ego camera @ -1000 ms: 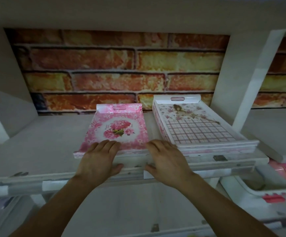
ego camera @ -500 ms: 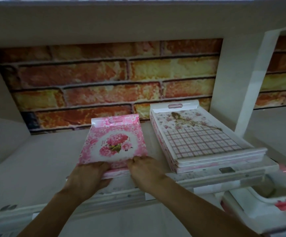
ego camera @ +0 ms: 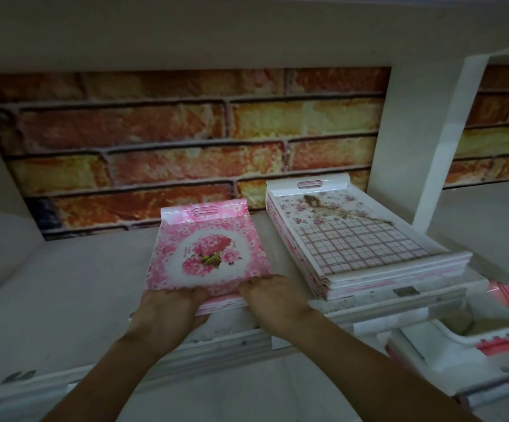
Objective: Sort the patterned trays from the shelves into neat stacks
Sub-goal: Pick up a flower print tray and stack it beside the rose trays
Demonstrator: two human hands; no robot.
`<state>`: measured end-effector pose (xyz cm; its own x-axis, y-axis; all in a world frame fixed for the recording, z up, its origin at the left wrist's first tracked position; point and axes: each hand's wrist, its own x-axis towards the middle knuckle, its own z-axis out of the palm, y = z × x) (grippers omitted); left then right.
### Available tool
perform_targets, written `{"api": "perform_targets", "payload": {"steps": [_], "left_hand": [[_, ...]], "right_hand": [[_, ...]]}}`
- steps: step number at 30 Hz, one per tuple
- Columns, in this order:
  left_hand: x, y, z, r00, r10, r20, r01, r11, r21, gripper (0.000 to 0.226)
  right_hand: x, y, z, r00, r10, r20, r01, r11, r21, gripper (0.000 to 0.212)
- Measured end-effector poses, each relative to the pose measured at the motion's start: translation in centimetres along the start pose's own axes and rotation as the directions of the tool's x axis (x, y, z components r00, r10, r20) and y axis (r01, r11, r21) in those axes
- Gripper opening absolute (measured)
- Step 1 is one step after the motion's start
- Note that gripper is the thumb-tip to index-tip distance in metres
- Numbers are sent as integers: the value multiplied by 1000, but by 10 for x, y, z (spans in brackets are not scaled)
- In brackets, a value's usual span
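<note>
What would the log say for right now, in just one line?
left hand: grips pink flower tray stack near edge | right hand: grips same stack | checked tray stack: beside, untouched | place: shelf

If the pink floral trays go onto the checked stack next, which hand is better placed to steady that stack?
Probably the right hand. It grips the pink floral trays at their near right corner, next to the checked stack. The left hand holds the far-side corner.

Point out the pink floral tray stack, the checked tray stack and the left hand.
pink floral tray stack [ego camera: 209, 254]: head view, bouquet print on top tray.
checked tray stack [ego camera: 356, 245]: head view, grid pattern on top tray.
left hand [ego camera: 168, 309]: head view, back of hand.
</note>
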<state>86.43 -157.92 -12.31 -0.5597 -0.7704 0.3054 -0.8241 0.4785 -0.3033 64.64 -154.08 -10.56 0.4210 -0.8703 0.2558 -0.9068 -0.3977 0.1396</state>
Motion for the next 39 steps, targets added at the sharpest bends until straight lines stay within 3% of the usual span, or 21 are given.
{"api": "perform_targets", "payload": {"steps": [14, 21, 29, 39], "left_hand": [[-2, 18, -6, 999, 49, -16, -49, 999, -11, 38], [4, 16, -5, 1000, 23, -12, -23, 1000, -5, 33], [10, 21, -8, 1000, -6, 0, 6, 1000, -13, 45], [9, 22, -10, 997, -38, 60, 38, 999, -7, 40]], "right_hand": [[-17, 10, -3, 998, -44, -51, 45, 999, 2, 24], [-13, 15, 0, 998, -44, -41, 43, 999, -20, 24], [-13, 21, 1, 999, -32, -23, 31, 999, -25, 21], [-16, 19, -7, 1000, -19, -16, 19, 1000, 14, 29]]}}
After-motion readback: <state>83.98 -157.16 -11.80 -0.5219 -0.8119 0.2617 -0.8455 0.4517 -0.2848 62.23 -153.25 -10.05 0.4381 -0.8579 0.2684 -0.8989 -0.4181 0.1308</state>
